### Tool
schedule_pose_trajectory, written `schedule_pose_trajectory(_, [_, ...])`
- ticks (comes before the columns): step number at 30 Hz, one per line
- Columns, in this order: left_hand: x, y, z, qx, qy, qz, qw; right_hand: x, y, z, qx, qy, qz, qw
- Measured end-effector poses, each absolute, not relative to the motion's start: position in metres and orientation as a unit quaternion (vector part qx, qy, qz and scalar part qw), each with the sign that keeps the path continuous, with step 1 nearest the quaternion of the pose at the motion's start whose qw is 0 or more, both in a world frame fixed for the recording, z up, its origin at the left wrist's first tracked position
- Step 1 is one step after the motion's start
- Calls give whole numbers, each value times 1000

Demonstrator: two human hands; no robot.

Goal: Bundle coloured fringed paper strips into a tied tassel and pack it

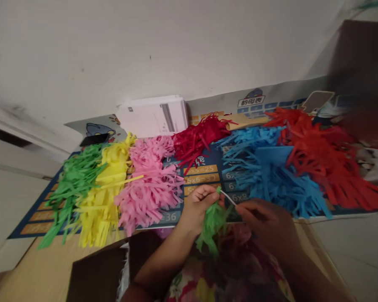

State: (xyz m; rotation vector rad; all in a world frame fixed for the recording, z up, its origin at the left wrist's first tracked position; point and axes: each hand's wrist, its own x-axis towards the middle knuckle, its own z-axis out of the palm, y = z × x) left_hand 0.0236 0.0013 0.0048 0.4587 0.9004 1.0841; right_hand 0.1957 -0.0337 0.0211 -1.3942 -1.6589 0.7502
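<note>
My left hand is closed round the top of a green paper tassel, whose fringe hangs down below the fingers. From the tassel's green top a thin white string runs to the right. Its other end is pinched between the thumb and fingers of my right hand, and the stretch between the hands looks nearly straight. Both hands are above the front edge of the table, close to my lap. Whether the string passes through the tassel's top or round it, I cannot tell.
Across the printed mat lie piles of fringed paper: green, yellow, pink, dark red, blue and red. A white stack leans on the wall behind. An open brown box stands below the table's front.
</note>
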Motion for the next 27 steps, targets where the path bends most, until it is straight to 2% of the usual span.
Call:
schedule_pose_trajectory(13, [17,-5,1,241,415,499,722,193,-36,24,-509,-703,293,401])
schedule_pose_trajectory(20, [20,-8,1,302,418,477,712,194,-31,19,-543,-687,273,398])
schedule_pose_trajectory(23, [18,-10,1,401,434,465,659,193,-27,16,-546,-679,296,392])
schedule_pose_trajectory(27, [15,-13,1,602,459,446,478,196,-25,12,-539,-671,359,361])
